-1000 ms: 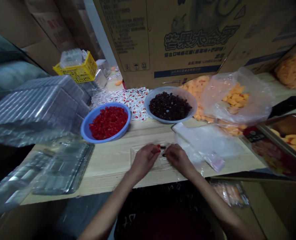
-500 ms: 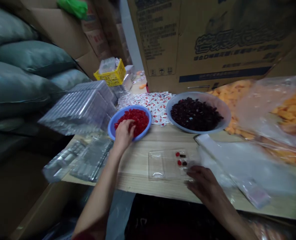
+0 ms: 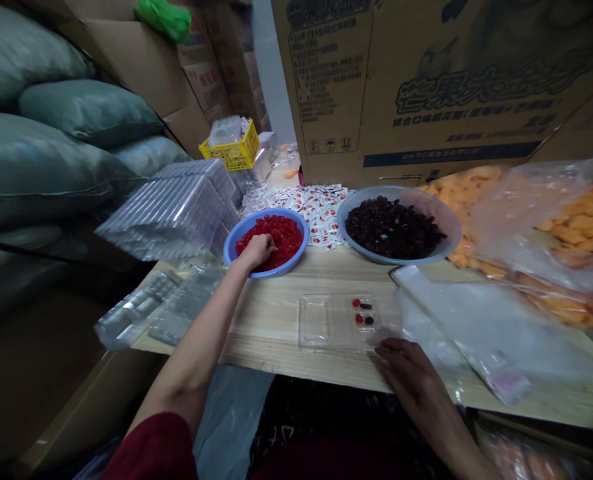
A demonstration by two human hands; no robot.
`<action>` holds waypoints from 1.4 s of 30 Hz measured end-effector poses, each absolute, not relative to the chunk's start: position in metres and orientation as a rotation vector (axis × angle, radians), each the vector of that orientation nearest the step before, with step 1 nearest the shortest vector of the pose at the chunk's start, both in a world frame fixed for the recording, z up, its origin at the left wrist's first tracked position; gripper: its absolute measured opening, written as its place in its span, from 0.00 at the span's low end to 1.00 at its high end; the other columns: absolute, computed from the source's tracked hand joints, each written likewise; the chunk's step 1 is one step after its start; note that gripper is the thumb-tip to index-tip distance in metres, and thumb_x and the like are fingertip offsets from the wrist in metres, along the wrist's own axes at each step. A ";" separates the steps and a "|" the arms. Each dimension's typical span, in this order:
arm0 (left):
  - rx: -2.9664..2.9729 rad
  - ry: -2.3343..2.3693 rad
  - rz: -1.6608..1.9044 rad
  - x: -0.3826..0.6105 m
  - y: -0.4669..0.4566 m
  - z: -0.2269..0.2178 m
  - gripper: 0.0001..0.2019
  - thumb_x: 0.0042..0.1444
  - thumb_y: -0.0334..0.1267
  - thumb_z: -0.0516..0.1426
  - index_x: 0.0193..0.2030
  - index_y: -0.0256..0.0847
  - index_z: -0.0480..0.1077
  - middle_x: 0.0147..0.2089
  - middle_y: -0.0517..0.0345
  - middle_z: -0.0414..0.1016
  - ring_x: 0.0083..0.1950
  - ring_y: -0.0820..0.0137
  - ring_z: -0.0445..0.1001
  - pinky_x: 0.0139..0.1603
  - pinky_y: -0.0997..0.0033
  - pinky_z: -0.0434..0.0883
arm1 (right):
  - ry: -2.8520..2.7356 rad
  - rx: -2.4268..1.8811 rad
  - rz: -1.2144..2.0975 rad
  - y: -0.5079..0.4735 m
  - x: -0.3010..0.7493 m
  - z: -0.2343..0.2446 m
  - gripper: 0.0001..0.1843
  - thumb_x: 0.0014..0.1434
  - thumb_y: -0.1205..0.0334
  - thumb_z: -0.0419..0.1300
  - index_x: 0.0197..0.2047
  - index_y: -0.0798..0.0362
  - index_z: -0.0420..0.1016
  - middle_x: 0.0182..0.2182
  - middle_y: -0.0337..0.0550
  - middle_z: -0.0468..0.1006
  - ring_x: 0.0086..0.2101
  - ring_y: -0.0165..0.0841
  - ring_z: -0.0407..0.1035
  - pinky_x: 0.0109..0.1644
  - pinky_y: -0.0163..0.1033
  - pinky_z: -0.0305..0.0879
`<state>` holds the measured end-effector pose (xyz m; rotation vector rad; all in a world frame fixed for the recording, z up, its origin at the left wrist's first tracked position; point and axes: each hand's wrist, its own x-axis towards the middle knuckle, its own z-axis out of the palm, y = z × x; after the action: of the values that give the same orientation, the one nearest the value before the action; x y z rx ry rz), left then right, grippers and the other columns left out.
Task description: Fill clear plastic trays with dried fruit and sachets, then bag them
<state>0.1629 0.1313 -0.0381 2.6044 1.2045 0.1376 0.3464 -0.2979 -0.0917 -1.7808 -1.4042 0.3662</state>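
Note:
A clear plastic tray (image 3: 326, 323) lies on the wooden table (image 3: 276, 320) near its front edge, with a few red and dark pieces in its right part. My left hand (image 3: 259, 251) reaches into the blue bowl (image 3: 236, 241) of red candied pieces (image 3: 281, 235), fingers curled down among them. My right hand (image 3: 410, 373) rests at the tray's front right corner, fingers bent, touching the tray edge. A grey bowl (image 3: 446, 227) of dark dried fruit (image 3: 391, 228) stands behind the tray to the right.
Stacks of clear trays (image 3: 176, 210) sit at the left, more loose ones (image 3: 151, 310) at the table's left edge. Small red-and-white sachets (image 3: 316, 203), a yellow basket (image 3: 231, 152), bags of orange pieces (image 3: 566, 227), clear bags (image 3: 476, 320), a big carton (image 3: 426, 87) and grey sacks (image 3: 51, 160) surround the table.
Both hands were over the tray; my left hand has moved away to the blue bowl and dipped into the red pieces. My right hand dropped to the tray's front right corner.

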 end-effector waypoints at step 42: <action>2.607 1.135 0.527 0.293 0.004 -0.059 0.17 0.62 0.35 0.57 0.56 0.29 0.67 0.56 0.32 0.72 0.60 0.52 0.70 0.60 0.54 0.66 | -1.384 -1.674 0.267 -0.255 0.350 -0.062 0.10 0.69 0.65 0.54 0.48 0.50 0.76 0.47 0.51 0.74 0.49 0.41 0.70 0.52 0.49 0.70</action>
<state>0.2932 0.0039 -0.0586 2.6069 1.1349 0.5272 0.3500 -0.2553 -0.0622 -1.6737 -1.3843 0.2669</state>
